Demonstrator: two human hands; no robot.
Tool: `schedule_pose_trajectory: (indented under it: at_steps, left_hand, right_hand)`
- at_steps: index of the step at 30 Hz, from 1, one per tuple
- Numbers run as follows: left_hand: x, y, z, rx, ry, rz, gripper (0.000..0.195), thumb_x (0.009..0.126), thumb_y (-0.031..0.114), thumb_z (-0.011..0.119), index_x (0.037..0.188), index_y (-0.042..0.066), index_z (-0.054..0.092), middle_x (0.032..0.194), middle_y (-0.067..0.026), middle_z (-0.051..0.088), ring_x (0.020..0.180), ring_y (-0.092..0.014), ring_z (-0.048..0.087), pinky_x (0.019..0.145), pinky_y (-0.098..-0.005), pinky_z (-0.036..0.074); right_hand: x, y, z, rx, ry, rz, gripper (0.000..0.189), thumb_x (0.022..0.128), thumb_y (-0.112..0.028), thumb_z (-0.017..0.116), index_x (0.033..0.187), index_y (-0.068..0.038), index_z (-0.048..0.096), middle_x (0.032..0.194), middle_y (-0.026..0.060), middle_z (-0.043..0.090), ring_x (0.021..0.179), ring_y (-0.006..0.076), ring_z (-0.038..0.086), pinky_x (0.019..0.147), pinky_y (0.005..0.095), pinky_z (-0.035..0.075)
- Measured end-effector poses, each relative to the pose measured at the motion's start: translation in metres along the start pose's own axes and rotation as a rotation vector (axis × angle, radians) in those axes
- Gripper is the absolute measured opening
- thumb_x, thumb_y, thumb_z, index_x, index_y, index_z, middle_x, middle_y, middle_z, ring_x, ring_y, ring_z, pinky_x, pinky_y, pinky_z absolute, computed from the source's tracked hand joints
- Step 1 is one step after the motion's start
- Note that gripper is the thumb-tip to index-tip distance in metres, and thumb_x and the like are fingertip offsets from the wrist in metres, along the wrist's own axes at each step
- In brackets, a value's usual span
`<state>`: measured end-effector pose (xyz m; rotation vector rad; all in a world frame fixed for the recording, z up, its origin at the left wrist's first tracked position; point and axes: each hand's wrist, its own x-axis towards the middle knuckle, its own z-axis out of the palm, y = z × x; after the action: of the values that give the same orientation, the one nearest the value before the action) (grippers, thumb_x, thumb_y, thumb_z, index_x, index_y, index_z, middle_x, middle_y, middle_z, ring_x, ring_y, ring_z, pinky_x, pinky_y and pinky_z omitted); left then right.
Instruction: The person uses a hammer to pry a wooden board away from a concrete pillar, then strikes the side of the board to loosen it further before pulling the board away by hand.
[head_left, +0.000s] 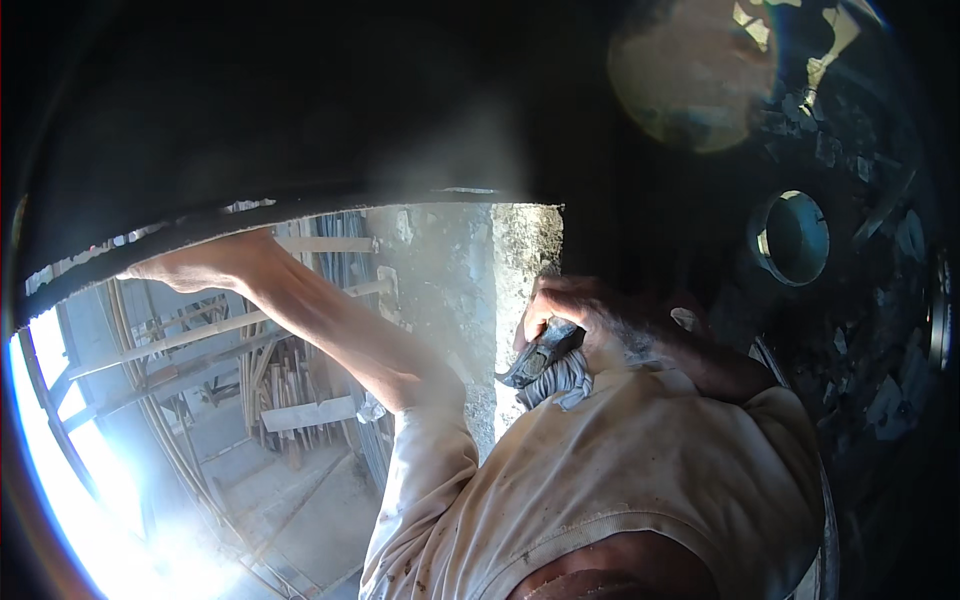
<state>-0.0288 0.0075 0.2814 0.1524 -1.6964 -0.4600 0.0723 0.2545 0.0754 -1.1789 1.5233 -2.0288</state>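
Note:
My left hand (176, 268) is at the far left, at the end of my outstretched bare arm, against the edge of a large dark surface (315, 214). Its fingers are mostly hidden at that edge. Near the middle my right hand (559, 307) is closed on a dark hand-held tool (536, 356), whose kind I cannot tell. Grey cloth (559, 382) is bunched around or against the tool, close to my beige shirt (622, 442). Just beyond the tool stands a rough, brightly lit wall edge (525, 247).
Wooden poles (300, 397) stand upright below on the left, near beams (187, 337) and a pale board (309, 415). Bundled rods (341, 240) lie beyond my left arm. On the right, a dark surface bears a round opening (796, 238). The air looks hazy.

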Motion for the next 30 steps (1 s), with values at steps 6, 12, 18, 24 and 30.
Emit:
schedule_pose_trajectory:
  at_steps: [6,12,18,24,30]
  left_hand:
    - [0.004,-0.029,-0.004,0.259,-0.006,0.220,0.052,0.086,0.061,0.050,0.097,0.010,0.051,0.097,-0.0103,0.053,0.091,-0.024,0.058,0.076,-0.0544,0.054]
    - [-0.008,-0.015,-0.001,0.018,0.020,-0.050,0.052,0.087,0.060,0.046,0.101,0.010,0.050,0.101,-0.0108,0.053,0.094,-0.025,0.058,0.078,-0.0544,0.054]
    - [-0.007,-0.006,0.010,-0.059,0.006,-0.169,0.052,0.089,0.059,0.043,0.105,0.011,0.049,0.104,-0.0114,0.052,0.096,-0.025,0.057,0.079,-0.0544,0.055]
    - [0.005,-0.005,-0.005,-0.056,0.026,-0.210,0.052,0.090,0.059,0.039,0.109,0.011,0.048,0.107,-0.0119,0.051,0.099,-0.026,0.057,0.081,-0.0544,0.055]
    - [-0.006,-0.004,0.009,-0.104,-0.012,-0.223,0.053,0.092,0.058,0.036,0.113,0.011,0.047,0.110,-0.0125,0.051,0.102,-0.027,0.056,0.082,-0.0545,0.056]
  right_hand:
    - [0.003,-0.004,0.015,0.455,0.324,0.187,0.043,0.074,-0.011,0.083,0.104,-0.007,0.053,0.101,0.0041,0.057,0.094,0.0128,0.057,0.080,0.0307,0.051]
    - [-0.013,0.024,0.003,0.771,0.492,0.275,0.030,0.084,-0.005,0.070,0.107,-0.010,0.052,0.101,0.0034,0.056,0.095,0.0127,0.058,0.077,0.0305,0.056]
    - [-0.015,0.035,0.007,1.061,0.502,0.494,0.021,0.098,-0.034,0.049,0.101,-0.013,0.050,0.098,0.0114,0.063,0.090,0.0230,0.066,0.063,0.0340,0.057]
    - [-0.026,0.050,0.015,1.130,0.650,0.550,0.025,0.098,-0.032,0.051,0.105,-0.008,0.050,0.101,0.0098,0.062,0.087,0.0214,0.066,0.068,0.0338,0.060]
    - [-0.051,0.065,-0.022,0.708,0.748,0.369,0.042,0.087,-0.024,0.067,0.119,-0.005,0.045,0.106,0.0146,0.062,0.094,0.0250,0.066,0.076,0.0383,0.057]
